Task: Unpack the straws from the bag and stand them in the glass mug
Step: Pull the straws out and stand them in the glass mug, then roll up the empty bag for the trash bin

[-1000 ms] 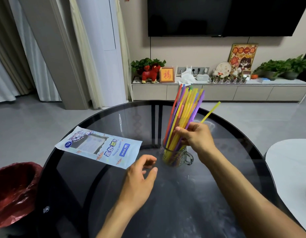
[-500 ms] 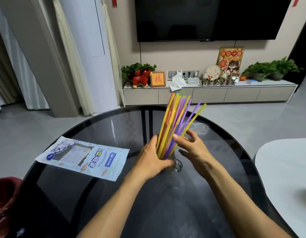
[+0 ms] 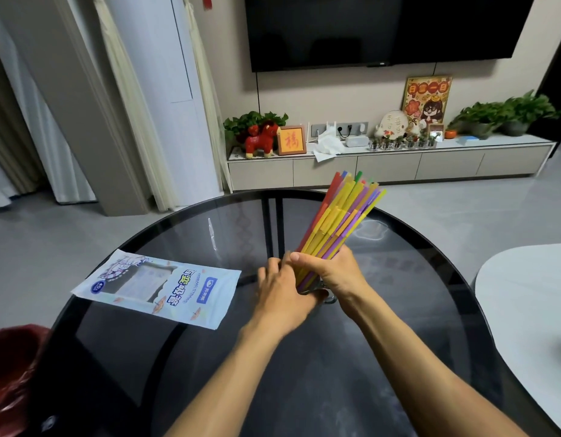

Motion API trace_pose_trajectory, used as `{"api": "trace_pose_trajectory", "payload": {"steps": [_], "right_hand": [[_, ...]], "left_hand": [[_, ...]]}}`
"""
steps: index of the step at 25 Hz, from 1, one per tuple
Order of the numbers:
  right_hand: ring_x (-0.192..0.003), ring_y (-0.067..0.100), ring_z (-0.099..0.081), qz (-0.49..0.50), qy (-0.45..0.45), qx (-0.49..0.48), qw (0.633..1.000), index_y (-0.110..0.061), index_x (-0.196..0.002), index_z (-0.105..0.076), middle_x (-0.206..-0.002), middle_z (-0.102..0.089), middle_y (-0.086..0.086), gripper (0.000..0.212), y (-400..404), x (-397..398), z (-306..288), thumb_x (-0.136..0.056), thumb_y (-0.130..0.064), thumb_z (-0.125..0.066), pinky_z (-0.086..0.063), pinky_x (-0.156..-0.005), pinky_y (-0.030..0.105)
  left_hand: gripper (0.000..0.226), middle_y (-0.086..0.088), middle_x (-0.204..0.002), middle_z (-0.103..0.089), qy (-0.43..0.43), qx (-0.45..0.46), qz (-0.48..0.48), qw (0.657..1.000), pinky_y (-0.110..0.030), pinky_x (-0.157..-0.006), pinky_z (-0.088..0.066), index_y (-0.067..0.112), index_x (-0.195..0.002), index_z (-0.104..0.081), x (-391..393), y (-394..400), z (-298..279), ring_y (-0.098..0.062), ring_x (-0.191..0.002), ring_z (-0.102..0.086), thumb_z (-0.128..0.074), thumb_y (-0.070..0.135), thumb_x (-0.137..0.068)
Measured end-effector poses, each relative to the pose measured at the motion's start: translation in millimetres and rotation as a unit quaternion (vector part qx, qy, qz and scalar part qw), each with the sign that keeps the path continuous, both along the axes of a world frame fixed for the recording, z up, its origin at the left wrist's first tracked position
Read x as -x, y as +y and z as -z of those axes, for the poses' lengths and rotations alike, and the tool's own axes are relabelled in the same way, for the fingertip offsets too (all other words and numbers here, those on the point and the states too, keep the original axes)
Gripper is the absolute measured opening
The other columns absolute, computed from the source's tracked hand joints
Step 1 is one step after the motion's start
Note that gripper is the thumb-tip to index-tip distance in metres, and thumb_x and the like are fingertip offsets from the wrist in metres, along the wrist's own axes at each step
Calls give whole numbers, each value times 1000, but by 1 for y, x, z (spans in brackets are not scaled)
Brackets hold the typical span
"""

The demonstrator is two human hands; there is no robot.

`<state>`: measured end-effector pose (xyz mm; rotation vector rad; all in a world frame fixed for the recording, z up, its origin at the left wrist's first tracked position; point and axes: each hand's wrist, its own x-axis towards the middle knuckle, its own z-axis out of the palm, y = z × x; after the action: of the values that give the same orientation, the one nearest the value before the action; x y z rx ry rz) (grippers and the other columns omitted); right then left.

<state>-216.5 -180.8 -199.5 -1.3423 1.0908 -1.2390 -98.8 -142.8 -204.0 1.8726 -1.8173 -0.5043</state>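
Both hands closed around the bundle of coloured straws [image 3: 339, 222] near the middle of the round glass table [image 3: 209, 357]: left hand [image 3: 283, 294] wrapping the low part, right hand [image 3: 331, 272] gripping from the other side. Straws leaning to the far right. Glass mug [image 3: 328, 298] mostly hidden under the hands. Flat straw bag [image 3: 159, 288] lying near the left edge.

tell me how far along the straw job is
Done: the bag lies flat on the glass table, apparently emptied, and the straws are bunched together, leaning right. In hand: the left hand and right hand wrap the bundle where it enters the mug, which they mostly hide. Left: let go and see if they stand.
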Motion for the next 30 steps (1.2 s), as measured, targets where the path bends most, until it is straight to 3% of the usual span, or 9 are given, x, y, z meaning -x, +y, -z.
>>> {"api": "trace_pose_trajectory", "payload": {"steps": [7, 11, 14, 17, 20, 23, 26, 28, 30], "right_hand": [[-88, 16, -73, -52, 64, -31, 996, -14, -97, -72, -92, -77, 3, 38, 8, 6, 2, -68, -35, -86, -59, -78, 30], [-119, 12, -59, -117, 141, -111, 977, -25, -131, -54, -127, -63, -12, 87, 29, 28, 20, -56, -54, -88, -47, -103, 35], [-119, 6, -49, -134, 185, -159, 960, -21, -136, -46, -133, -49, -16, 89, 51, 35, 19, -62, -45, -88, -38, -96, 22], [-91, -1, -58, -80, 225, -163, 957, -23, -126, -48, -118, -57, -8, 64, 85, 21, 12, -73, -28, -84, -43, -76, 12], [-104, 28, -64, 93, 427, -117, 892, -14, -116, -56, -115, -68, 7, 46, 114, 6, 18, -80, -38, -69, -51, -81, 34], [-97, 25, -69, 134, 421, 48, 896, -29, -118, -57, -113, -72, -7, 41, 140, -16, 13, -78, -27, -63, -53, -77, 36], [-103, 18, -64, -43, 462, 212, 860, -36, -138, -40, -144, -46, -14, 66, 149, -67, 7, -79, -19, -63, -55, -76, 38], [-105, 22, -61, -57, 441, 280, 851, -28, -127, -51, -136, -49, -9, 43, 143, -106, 0, -86, -23, -63, -54, -74, 39], [-88, 24, -63, -32, 387, 318, 865, -18, -97, -61, -106, -61, -4, 9, 137, -140, -13, -91, -24, -61, -50, -64, 38]], "left_hand": [[115, 0, -153, -24, 45, 13, 25, 999, -43, -112, -33, 20, -153, -5, -11, 7, 7, -25, -141, -24, -76, 53, -69], [103, 12, -153, -24, 53, 64, 42, 996, -26, -113, -22, 26, -152, -18, -64, 29, 13, -12, -142, -24, -78, 48, -71], [88, -2, -160, -21, -133, 28, -47, 990, -37, -120, -14, 25, -151, -21, -116, 48, 37, -22, -147, -17, -58, 63, -80], [68, -6, -153, -37, -166, -22, -84, 982, -39, -113, -30, 21, -144, -38, -134, 75, 51, -25, -141, -32, -45, 62, -90], [28, -7, -104, -70, -256, 58, -47, 964, -40, -77, -55, 15, -108, -65, -128, 93, 47, -30, -94, -67, -60, 34, -88], [23, 0, -55, -65, -306, 97, -22, 947, -28, -44, -50, 18, -65, -64, -133, 114, 31, -24, -48, -64, -82, 12, -53], [28, 4, -57, -66, -269, 204, -39, 941, -26, -42, -46, 20, -69, -67, -149, 131, 4, -22, -50, -63, -78, 4, -49], [30, 2, -74, -73, -223, 265, -13, 938, -32, -55, -56, 17, -84, -72, -168, 143, -13, -24, -65, -69, -66, 2, -59], [35, 1, -87, -76, -204, 299, -7, 932, -36, -65, -59, 16, -97, -73, -193, 155, -25, -25, -75, -71, -59, 3, -67]]}}
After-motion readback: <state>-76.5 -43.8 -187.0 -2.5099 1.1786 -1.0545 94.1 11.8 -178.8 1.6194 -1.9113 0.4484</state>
